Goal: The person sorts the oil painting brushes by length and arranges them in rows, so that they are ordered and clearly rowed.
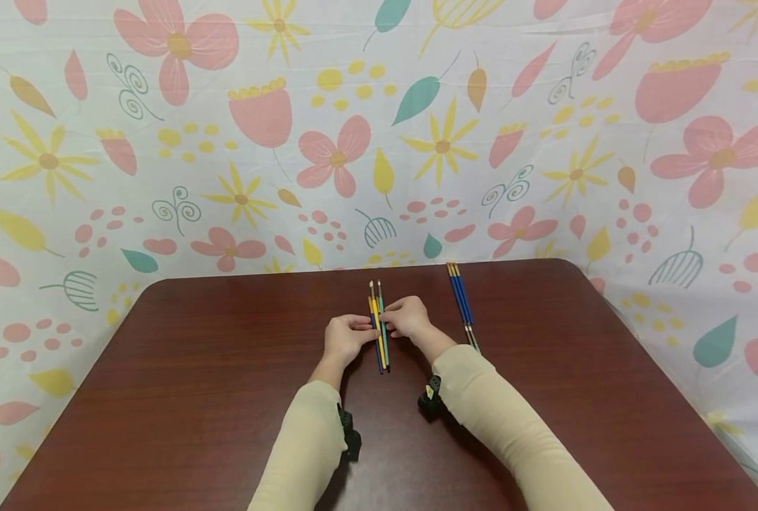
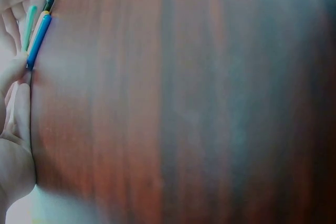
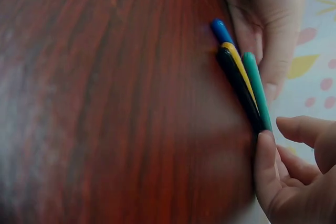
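A small bundle of paintbrushes (image 1: 382, 349) stands out near the table's middle, bristles pointing away. Its handles are blue (image 3: 221, 31), yellow (image 3: 242, 70), black (image 3: 239, 86) and green (image 3: 256, 85), fanned slightly at their ends in the right wrist view. From the left, my left hand (image 1: 345, 338) pinches the bundle, thumb laid across the handles. My right hand (image 1: 408, 317) grips it from the right, fingertips at the green and black handles. The left wrist view shows the blue handle (image 2: 39, 41) beside the left fingers; most of that hand is cut off.
Blue-handled paintbrushes (image 1: 460, 294) lie side by side at the back right of the brown table (image 1: 194, 397). Nearer me, more brushes (image 1: 472, 337) continue in line, partly hidden by my right sleeve. A flowered cloth (image 1: 328, 227) hangs behind the table's back edge.
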`<state>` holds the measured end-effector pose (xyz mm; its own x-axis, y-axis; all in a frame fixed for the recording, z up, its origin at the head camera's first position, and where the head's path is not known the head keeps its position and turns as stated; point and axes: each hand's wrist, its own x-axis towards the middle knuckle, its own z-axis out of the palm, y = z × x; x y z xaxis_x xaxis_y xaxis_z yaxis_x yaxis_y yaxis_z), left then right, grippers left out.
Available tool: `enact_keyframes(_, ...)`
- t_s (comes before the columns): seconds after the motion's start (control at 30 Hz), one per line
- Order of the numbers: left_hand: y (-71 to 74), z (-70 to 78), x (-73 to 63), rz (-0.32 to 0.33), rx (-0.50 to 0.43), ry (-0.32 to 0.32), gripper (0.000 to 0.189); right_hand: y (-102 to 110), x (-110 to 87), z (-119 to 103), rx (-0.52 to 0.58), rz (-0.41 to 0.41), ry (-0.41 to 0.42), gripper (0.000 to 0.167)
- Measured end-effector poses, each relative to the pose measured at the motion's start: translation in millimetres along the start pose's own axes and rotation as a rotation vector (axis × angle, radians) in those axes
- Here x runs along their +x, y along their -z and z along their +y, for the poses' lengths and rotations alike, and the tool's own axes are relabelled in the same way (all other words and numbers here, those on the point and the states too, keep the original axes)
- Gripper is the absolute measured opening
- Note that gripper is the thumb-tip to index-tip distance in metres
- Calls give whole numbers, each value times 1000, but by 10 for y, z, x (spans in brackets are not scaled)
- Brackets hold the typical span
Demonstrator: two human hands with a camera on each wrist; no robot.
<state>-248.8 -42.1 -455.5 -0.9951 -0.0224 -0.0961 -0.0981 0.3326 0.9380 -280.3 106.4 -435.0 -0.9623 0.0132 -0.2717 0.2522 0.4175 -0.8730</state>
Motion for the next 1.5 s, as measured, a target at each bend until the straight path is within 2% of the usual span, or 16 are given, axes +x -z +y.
enact_keyframes(0.2,-5,-8,7,0,13,3,27,-45,-11,-53,-120,49,-1,26)
enact_keyframes(0.37,-5,-15,6,-5,1,18,28,-51,-14,-64,-140,50,-14,21)
enact_keyframes(0.57,-4,-15,-2,-4,6,0,29,-21,-30,-50,-102,35,-5,22)
enact_keyframes(0.8,-4,-19,-4,1,18,9,28,71,-106,-54,-34,21,0,24)
enact_keyframes(1.5,-7,-16,-4,11,26,16,28,522,-296,50,32,-16,-18,33)
